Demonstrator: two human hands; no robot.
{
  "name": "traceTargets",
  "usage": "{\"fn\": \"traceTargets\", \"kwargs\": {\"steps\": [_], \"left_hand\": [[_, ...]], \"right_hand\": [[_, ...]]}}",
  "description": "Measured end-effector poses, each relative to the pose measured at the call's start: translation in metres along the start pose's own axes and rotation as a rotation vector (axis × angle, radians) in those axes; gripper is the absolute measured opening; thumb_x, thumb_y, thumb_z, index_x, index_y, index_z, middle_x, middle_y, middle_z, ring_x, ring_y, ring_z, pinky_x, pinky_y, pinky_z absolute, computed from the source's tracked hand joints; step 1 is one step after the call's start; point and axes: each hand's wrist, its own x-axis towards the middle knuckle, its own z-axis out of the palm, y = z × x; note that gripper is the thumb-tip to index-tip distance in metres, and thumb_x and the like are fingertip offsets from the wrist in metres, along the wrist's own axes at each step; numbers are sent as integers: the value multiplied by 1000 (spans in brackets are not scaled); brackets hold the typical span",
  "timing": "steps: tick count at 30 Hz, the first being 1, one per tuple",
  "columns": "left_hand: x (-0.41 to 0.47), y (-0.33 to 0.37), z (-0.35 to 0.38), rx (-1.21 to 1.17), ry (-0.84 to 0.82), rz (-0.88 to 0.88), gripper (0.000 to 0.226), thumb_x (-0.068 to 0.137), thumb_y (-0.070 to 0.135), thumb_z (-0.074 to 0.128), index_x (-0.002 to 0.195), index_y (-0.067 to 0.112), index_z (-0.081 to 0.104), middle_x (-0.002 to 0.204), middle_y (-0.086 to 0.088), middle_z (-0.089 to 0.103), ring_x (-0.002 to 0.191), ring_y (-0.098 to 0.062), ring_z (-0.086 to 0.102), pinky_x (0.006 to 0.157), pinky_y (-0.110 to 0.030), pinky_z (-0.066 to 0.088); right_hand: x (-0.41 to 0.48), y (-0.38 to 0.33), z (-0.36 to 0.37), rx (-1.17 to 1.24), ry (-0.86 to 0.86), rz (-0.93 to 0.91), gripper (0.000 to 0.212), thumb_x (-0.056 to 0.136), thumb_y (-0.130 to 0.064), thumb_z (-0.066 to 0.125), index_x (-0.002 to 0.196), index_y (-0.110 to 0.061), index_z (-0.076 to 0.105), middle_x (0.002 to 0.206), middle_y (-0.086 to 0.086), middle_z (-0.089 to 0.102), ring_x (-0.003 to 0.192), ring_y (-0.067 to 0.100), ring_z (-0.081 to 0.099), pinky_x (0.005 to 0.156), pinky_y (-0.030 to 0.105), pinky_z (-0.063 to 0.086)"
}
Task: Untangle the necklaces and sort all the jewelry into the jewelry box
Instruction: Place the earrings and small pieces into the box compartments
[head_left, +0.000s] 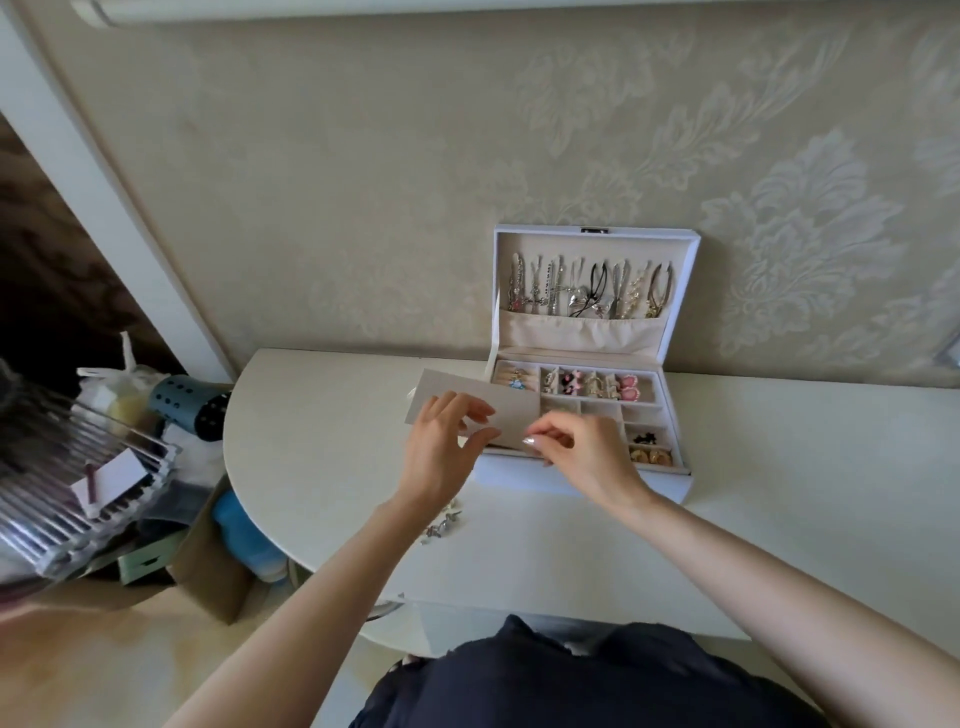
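Fingers (480, 413) of the left hand (441, 452) curl over a flat pale grey rectangular card (514, 410), thumb laid across its face. The right hand (587, 457) pinches the card's near right corner between thumb and forefinger; whether a small piece sits in that pinch cannot be told. The card's long axis runs left to right, and it hangs over the front left corner of the open white jewelry box (672, 486), hiding the compartments there. Beyond the fingers, necklaces (587, 291) hang in a row inside the upright lid, and earrings and charms (597, 387) fill compartments just past the right hand. Behind the fingers, toward the person, a small tangle of silver jewelry (441, 522) lies on the cream rounded worktop (322, 441), just under the left wrist. The left hand therefore looks the nearer one to draw back and pick it up once the card is set aside.
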Motion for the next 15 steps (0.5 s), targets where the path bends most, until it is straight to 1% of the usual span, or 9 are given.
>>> {"fn": "traceTargets", "kwargs": {"steps": [2, 5, 6, 8, 9, 11, 13, 15], "left_hand": [[-11, -6, -10, -8, -16, -11, 17, 78, 14, 74, 94, 16, 67, 88, 8, 62, 80, -9, 51, 68, -9, 38], [-23, -18, -26, 11, -36, -46, 17, 77, 12, 74, 92, 17, 67, 85, 13, 61, 78, -9, 50, 65, -8, 35], [-27, -23, -31, 20, -42, -67, 16, 78, 13, 74, 90, 18, 67, 84, 15, 60, 78, -9, 51, 65, -9, 35], [-36, -35, -40, 29, -76, -127, 12, 78, 15, 73, 88, 19, 67, 81, 18, 59, 78, -8, 52, 65, -12, 36], [-41, -41, -43, 34, -100, -156, 11, 79, 15, 73, 87, 20, 67, 81, 19, 59, 79, -7, 52, 65, -14, 37], [-51, -53, -47, 56, -144, -197, 10, 79, 16, 72, 87, 21, 67, 79, 19, 58, 78, -4, 52, 66, -16, 38], [-58, -61, -49, 93, -179, -224, 9, 80, 17, 72, 87, 19, 67, 78, 18, 57, 77, -3, 50, 65, -12, 36], [-63, -66, -49, 114, -208, -241, 9, 79, 19, 73, 85, 18, 67, 78, 16, 56, 76, -2, 49, 64, -11, 35]], "right_hand": [[-5, -3, 12, -10, -108, 8, 12, 88, -6, 60, 87, -12, 71, 72, 0, 69, 55, 5, 60, 59, 20, 51], [-5, -5, 27, -69, -218, 1, 11, 89, -11, 61, 91, -14, 72, 70, -1, 68, 61, 17, 65, 59, 25, 52], [-4, -6, 31, -99, -260, -5, 11, 89, -13, 61, 93, -14, 72, 69, -1, 68, 60, 15, 65, 58, 23, 51], [-3, -7, 40, -187, -336, -22, 14, 89, -16, 61, 97, -16, 72, 69, -4, 66, 53, 2, 58, 56, 16, 44], [-3, -8, 44, -239, -360, -38, 15, 90, -19, 60, 100, -19, 71, 69, -6, 64, 51, -1, 54, 57, 16, 41], [-3, -10, 52, -317, -396, -75, 18, 92, -24, 56, 105, -24, 68, 69, -8, 63, 54, 0, 52, 58, 18, 38], [-4, -11, 60, -333, -439, -111, 21, 95, -26, 51, 111, -28, 64, 68, -5, 66, 51, -1, 51, 59, 13, 37], [-4, -13, 67, -358, -459, -142, 22, 96, -28, 49, 115, -29, 61, 59, -7, 60, 47, -3, 48, 63, 17, 36]]}}
